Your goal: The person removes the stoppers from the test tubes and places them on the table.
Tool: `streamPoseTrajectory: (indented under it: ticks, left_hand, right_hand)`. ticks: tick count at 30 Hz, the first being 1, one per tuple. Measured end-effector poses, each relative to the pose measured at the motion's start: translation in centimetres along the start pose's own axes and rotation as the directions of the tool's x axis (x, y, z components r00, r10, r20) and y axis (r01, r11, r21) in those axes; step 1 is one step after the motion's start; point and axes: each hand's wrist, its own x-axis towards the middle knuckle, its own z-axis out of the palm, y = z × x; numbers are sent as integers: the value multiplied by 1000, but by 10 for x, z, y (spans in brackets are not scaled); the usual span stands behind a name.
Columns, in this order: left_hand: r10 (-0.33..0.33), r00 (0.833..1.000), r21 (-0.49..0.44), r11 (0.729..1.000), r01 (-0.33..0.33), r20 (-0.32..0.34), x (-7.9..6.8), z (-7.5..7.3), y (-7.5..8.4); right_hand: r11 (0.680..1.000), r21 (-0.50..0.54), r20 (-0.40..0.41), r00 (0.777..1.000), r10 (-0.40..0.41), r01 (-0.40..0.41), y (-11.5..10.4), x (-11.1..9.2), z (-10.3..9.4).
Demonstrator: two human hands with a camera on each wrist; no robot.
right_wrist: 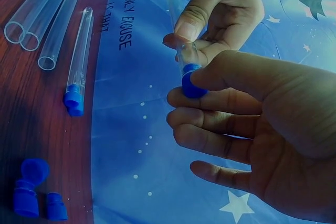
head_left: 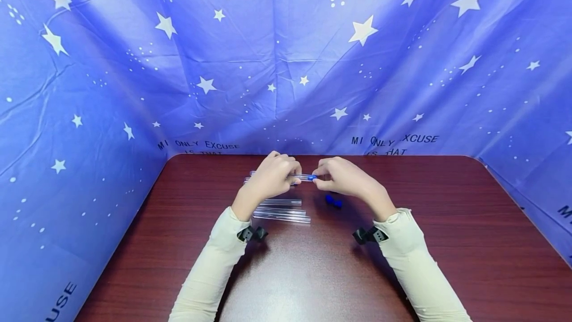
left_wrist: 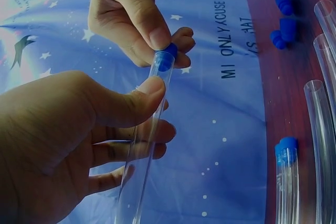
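Cream fabric sleeves (head_left: pixel 207 272) extend over the red-brown wood-grain worktop (head_left: pixel 456 242), the left hand (head_left: pixel 274 174) pinching a slender clear tube (left_wrist: pixel 132 195) raised crosswise between the hands, the right hand (head_left: pixel 345 177) pinching the blue rounded stopper (right_wrist: pixel 193 88) at the tube's right end.

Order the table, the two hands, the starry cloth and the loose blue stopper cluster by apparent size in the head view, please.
Largest to smallest:
1. Starry cloth
2. Table
3. Left hand and right hand: they look alike, so I leave them unranked
4. Loose blue stopper cluster
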Motion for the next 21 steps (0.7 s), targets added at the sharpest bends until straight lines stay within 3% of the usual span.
streamPoseTrajectory:
  ticks: [12,21]
  left_hand:
    - [-5,1000,-16,1000,5,16,0,-2,-1]
    - [-4,1000,3,1000,4,0,0,-1,-1]
  right_hand:
    - [999,9,15,999,45,-45,0,0,0]
    - [1000,-13,-12,1000,10,-10,-1,0,0]
